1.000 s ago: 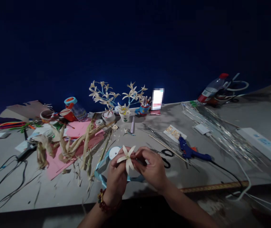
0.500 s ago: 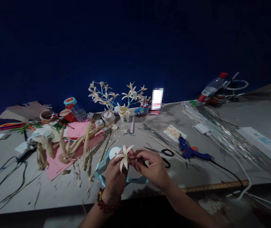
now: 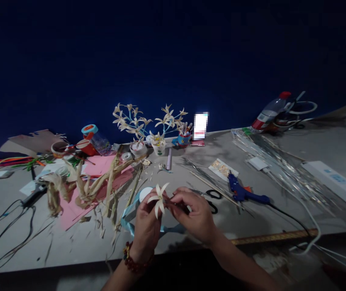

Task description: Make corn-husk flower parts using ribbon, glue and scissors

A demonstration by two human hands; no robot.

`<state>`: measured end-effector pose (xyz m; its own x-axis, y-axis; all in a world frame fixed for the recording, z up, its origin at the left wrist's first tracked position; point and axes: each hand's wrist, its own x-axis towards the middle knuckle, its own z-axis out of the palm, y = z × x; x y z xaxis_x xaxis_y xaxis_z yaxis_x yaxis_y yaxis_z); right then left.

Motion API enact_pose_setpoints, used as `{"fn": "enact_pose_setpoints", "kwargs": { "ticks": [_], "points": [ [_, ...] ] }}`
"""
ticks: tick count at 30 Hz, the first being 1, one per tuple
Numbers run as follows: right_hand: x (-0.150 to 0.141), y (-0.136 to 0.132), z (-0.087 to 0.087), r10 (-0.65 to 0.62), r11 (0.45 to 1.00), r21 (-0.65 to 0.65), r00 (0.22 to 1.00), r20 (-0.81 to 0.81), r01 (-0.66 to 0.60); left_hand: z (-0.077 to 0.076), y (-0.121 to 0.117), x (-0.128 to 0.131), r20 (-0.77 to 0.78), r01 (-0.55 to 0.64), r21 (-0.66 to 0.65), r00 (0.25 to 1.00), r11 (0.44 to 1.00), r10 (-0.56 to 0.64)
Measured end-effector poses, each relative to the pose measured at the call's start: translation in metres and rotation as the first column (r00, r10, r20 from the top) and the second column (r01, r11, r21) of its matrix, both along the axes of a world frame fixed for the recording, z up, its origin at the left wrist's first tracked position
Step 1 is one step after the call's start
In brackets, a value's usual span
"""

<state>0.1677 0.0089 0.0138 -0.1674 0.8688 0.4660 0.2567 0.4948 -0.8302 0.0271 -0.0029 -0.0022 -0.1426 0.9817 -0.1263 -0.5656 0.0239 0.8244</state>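
Observation:
A cream, narrow-petalled flower (image 3: 161,198) that looks made of dried husk is pinched in my left hand (image 3: 147,222), its petals facing left and toward me. The fingers of my right hand (image 3: 195,214) are closed together just right of the bloom, where its stem would be. What they grip is hidden behind the fingertips. A white spool (image 3: 145,195) lies behind my left hand, and light-blue ribbon (image 3: 127,222) loops around on the table and passes under both hands. Black-handled scissors (image 3: 214,195) lie right behind my right hand.
Potted husk flowers (image 3: 136,125) stand at the back by a pen cup (image 3: 184,139) and lit phone (image 3: 200,126). Dried husks (image 3: 84,194) cover pink paper on the left. To the right are a blue glue gun (image 3: 245,194), wires (image 3: 282,169) and a power strip (image 3: 336,184).
The flower has turned and tilted slightly between my fingers. My right fingers have shifted a little, closing the gap between thumb and fingers. The table things stay put.

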Motion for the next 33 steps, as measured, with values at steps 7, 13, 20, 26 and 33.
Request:
{"fn": "enact_pose_setpoints", "kwargs": {
  "ticks": [7, 13, 20, 26, 33],
  "points": [
    [0.001, 0.0, -0.008, 0.088, 0.941, -0.307, 0.978, -0.189, -0.143, -0.005, -0.002, -0.004, -0.101, 0.039, 0.11, 0.995, 0.993, -0.028],
    [0.001, 0.003, -0.006, 0.167, 0.857, -0.419, 0.931, -0.325, -0.3, -0.006, -0.004, -0.006, -0.123, 0.066, 0.102, 0.991, 0.993, -0.053],
    [-0.001, 0.003, -0.007, 0.142, 0.733, -0.523, 0.849, -0.509, -0.436, -0.005, -0.002, -0.007, 0.006, 0.123, 0.143, 0.992, 0.982, -0.125],
    [-0.002, 0.003, -0.009, 0.143, 0.746, -0.517, 0.858, -0.493, -0.421, -0.005, -0.001, -0.008, -0.011, 0.12, 0.129, 0.993, 0.984, -0.119],
    [0.003, 0.004, -0.012, 0.12, 0.845, -0.463, 0.938, -0.325, -0.269, -0.002, 0.0, -0.008, 0.026, 0.123, 0.111, 0.992, 0.986, -0.126]
  ]
}}
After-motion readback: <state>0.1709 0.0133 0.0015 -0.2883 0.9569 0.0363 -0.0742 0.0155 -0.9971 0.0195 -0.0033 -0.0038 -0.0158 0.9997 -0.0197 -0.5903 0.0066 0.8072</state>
